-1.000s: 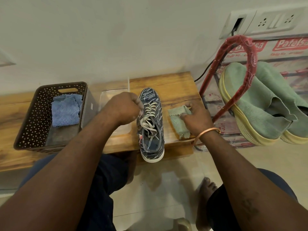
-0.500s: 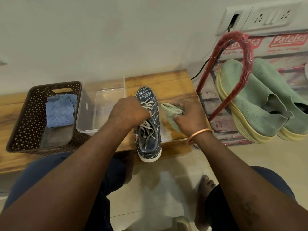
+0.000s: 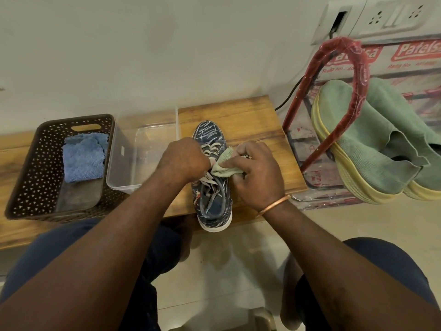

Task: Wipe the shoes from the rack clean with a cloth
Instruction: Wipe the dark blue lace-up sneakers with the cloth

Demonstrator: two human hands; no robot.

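Note:
A dark blue patterned sneaker (image 3: 210,134) with pale laces stands on the wooden bench (image 3: 250,120), its toe toward the wall and its heel over the front edge. My left hand (image 3: 183,161) grips the shoe's left side at the laces. A pale green cloth (image 3: 223,163) lies bunched on the lace area, and my right hand (image 3: 257,170) holds it there, fingers curled round it. A pair of green slip-on shoes with yellow soles (image 3: 372,144) sits on the red rack (image 3: 353,75) at the right.
A brown perforated basket (image 3: 28,168) with a blue cloth (image 3: 83,156) stands at the bench's left. A clear plastic tub (image 3: 143,149) sits between basket and shoe. Wall sockets and a cable are behind the rack. My knees and the tiled floor are below.
My right hand picked the green cloth up off the bench and brought it left onto the shoe's laces. My left hand stayed on the shoe.

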